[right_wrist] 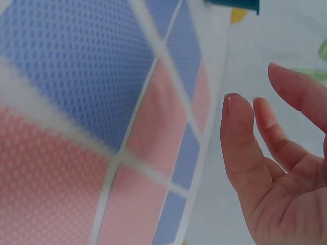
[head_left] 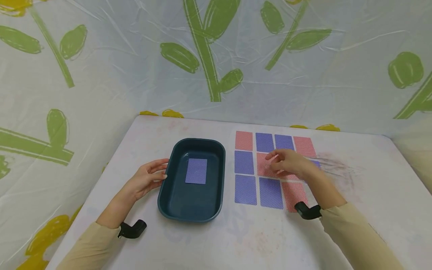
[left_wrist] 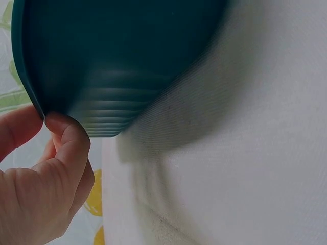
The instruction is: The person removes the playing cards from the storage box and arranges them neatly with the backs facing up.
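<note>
A dark teal tray [head_left: 190, 218] stands left of centre, with one blue-patterned playing card [head_left: 196, 171] lying face down in it. My left hand [head_left: 148, 178] is at the tray's left side; in the left wrist view its thumb and index finger [left_wrist: 18, 130] pinch the rim. To the right, my right hand [head_left: 290, 164] hovers over rows of face-down cards, above a red card [head_left: 263, 163] in the middle row. Its thumb and fingers are bent and apart, with nothing between them in the right wrist view. The hand hides parts of several cards.
Blue cards [head_left: 245, 190] and red cards [head_left: 243, 140] lie in three rows right of the tray. The white tabletop [head_left: 236, 240] extends in front of them. A flower-printed sheet [head_left: 141, 63] hangs behind. Black wrist devices [head_left: 308, 211] sit at both sleeves.
</note>
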The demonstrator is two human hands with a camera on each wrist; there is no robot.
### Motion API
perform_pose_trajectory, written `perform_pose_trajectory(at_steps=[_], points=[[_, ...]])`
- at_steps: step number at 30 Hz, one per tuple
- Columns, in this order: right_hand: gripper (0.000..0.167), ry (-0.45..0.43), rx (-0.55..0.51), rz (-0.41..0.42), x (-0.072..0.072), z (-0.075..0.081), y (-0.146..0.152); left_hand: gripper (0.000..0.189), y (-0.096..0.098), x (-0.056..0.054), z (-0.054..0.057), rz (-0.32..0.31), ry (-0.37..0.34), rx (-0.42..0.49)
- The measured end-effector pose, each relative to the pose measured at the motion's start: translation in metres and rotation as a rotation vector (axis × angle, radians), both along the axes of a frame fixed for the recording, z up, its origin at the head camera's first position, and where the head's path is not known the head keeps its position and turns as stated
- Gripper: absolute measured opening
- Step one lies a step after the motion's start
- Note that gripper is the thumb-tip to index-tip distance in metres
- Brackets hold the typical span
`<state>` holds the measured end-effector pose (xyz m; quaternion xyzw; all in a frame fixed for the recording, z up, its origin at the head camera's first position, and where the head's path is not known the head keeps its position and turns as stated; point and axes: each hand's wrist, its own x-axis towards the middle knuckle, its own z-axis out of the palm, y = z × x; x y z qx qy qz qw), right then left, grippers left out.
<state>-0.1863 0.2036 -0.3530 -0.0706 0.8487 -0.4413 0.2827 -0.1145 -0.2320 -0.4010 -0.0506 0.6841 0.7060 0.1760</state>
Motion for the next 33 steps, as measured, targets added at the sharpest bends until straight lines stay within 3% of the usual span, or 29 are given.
perform_pose_trajectory(at_steps=[14, 20, 33], points=[[0.037, 0.015, -0.079, 0.099, -0.025, 0.015, -0.088, 0.060, 0.000, 0.000, -0.001, -0.012, 0.008, 0.021], [0.037, -0.030, -0.106, 0.082, -0.034, 0.017, -0.116, 0.059, 0.000, 0.001, 0.000, -0.020, 0.009, 0.017], [0.049, -0.121, -0.175, 0.053, -0.041, 0.012, -0.170, 0.058, 0.000, 0.002, 0.002, -0.022, 0.006, 0.007]])
